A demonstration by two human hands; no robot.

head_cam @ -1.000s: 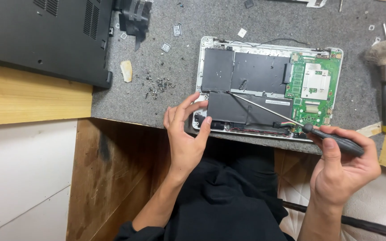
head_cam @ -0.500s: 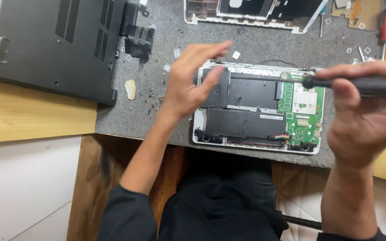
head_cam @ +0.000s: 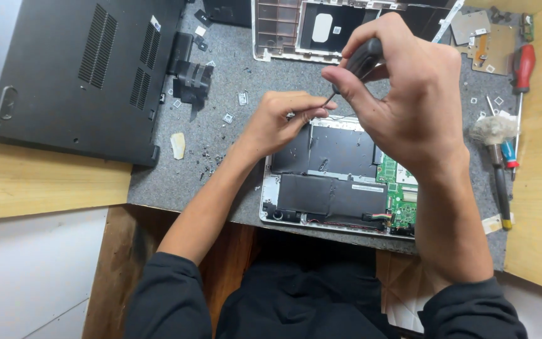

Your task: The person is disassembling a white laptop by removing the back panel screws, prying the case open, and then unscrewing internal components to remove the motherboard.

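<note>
— Grey speckled stone, is that what the surface [head_cam: 221, 157] is made of?

— It looks so. An opened laptop base [head_cam: 337, 179] lies at its near edge, towards the right, with black battery packs and a green circuit board [head_cam: 399, 191] exposed.

— Where are the hands?

— Both are over the far edge of that laptop base. The right hand [head_cam: 409, 94] is raised above it, fingers clamped around the dark handle of a screwdriver [head_cam: 362, 59], whose thin shaft slants down to the far left corner of the base.

— And the left hand?

— The left hand [head_cam: 277, 122] rests at the same corner, its fingers [head_cam: 312, 103] pinched together right by the screwdriver tip. Whether they grip a screw there, I cannot tell; it is too small to see.

— What else lies about?

— A black laptop bottom cover [head_cam: 70, 75] with vent slots fills the far left corner and overhangs onto the pale wood beside the stone. A second open casing [head_cam: 296, 31] sits at the far edge, behind the hands. Along the right edge lie a red-handled screwdriver [head_cam: 523, 66], a small brush [head_cam: 494, 135] and another tool. Loose screws and small bits are scattered between the black cover and the laptop base, near a black hinge piece [head_cam: 192, 78].
</note>
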